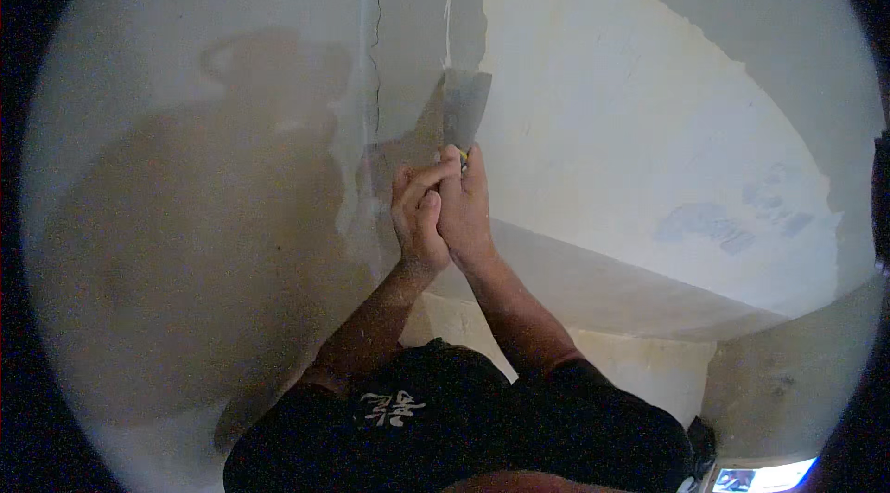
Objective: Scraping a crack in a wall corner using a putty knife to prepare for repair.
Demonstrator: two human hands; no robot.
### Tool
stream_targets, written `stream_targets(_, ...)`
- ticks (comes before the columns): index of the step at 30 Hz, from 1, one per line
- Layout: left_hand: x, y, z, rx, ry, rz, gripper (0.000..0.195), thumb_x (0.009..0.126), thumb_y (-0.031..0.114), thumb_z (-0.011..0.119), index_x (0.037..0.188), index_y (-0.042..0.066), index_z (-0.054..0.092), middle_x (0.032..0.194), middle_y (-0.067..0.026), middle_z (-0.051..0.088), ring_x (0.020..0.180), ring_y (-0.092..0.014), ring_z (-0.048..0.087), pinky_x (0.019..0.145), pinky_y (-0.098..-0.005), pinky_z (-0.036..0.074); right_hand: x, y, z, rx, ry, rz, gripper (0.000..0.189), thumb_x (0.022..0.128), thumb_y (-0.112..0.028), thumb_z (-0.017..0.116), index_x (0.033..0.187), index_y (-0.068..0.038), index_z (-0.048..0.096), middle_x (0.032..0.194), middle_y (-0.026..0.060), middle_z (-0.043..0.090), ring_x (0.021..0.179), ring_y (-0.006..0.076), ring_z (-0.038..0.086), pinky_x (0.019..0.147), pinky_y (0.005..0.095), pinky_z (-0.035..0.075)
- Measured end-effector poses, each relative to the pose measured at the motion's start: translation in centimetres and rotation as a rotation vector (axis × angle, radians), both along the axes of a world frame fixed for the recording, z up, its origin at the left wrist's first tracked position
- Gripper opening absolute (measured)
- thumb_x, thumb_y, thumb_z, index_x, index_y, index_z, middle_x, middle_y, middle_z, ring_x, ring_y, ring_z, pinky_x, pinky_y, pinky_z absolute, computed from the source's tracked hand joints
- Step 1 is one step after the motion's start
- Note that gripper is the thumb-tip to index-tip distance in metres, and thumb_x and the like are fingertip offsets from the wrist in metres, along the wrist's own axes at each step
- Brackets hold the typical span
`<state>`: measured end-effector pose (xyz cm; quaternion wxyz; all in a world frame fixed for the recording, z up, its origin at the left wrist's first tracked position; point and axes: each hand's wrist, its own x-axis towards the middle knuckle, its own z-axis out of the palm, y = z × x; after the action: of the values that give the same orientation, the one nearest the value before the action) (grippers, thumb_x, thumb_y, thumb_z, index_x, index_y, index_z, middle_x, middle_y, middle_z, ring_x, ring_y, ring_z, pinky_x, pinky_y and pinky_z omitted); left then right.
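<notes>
My right hand is closed around the handle of a broad putty knife, a bit of yellow showing between the fingers. The wide metal blade points up and its far edge meets the grey wall surface close to the border of a pale, bare patch. Pressed against the right hand from the left is my left hand, its fingers wrapped over it; whether it also touches the handle is hidden. A thin pale scratch line runs up from the blade. Left of it, a jagged dark crack runs lengthwise.
Shadows of the person and the tool fall on the left surface. Bluish-grey smudges mark the pale patch. Below it lie an angled edge and a lower wall section. A bright opening shows at bottom right, and a dark object at the right rim.
</notes>
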<state>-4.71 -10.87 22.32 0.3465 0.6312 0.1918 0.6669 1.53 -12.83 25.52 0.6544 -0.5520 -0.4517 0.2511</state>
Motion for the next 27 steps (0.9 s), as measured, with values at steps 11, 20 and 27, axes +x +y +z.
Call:
stream_targets(11, 0.5, 3.2, 1.0, 0.015, -0.102, 0.027, 0.045, 0.09, 0.034, 0.037, 0.101, 0.002, 0.065, 0.1, -0.0127, 0.063, 0.093, -0.025, 0.049, 0.088, -0.0385, 0.037, 0.2, 3.2, 0.5, 0.007, -0.051, -0.023, 0.021, 0.097, -0.023, 0.042, 0.101, -0.002, 0.043, 0.085, 0.0131, 0.055, 0.079, 0.0221, 0.053, 0.07, 0.0354, 0.044)
stream_targets(20, 0.0, 2.9, -2.6, -0.006, -0.067, -0.04, 0.047, 0.086, 0.039, 0.045, 0.106, 0.001, 0.065, 0.103, -0.0134, 0.055, 0.099, -0.024, 0.047, 0.09, -0.037, 0.036, 0.1, 2.9, -2.2, -0.015, 0.066, 0.055, 0.025, 0.097, -0.027, 0.041, 0.1, -0.003, 0.045, 0.086, 0.0118, 0.054, 0.079, 0.0215, 0.051, 0.072, 0.0353, 0.043)
stream_targets(27, -0.2, 3.6, -1.7, 0.101, -0.091, -0.087, 0.055, 0.086, 0.042, 0.046, 0.116, -0.002, 0.057, 0.12, -0.0194, 0.045, 0.114, -0.029, 0.044, 0.099, -0.0426, 0.034, 1.3, 4.8, -0.7, -0.01, 0.329, 0.158, 0.025, 0.098, -0.03, 0.043, 0.103, -0.006, 0.049, 0.084, 0.0011, 0.051, 0.075, 0.0092, 0.048, 0.065, 0.0248, 0.042)
